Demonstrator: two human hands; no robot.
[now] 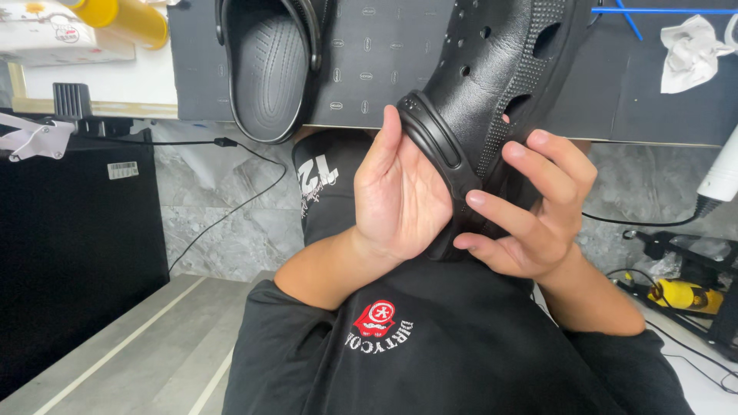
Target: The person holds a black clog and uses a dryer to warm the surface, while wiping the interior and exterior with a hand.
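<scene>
Fingers (530,173) of both hands hold one black clog (492,69); a second clog (269,65) lies on the table (653,107).

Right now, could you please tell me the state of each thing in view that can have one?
Black clog: lifted off the table, held between both hands.
Left hand: open palm pressed against the clog's heel strap.
Right hand: fingers curled around the clog's side.
Second black clog: lying on the dark table, untouched.
White cloth: crumpled on the table.
Yellow bottle: lying on its side.
</scene>
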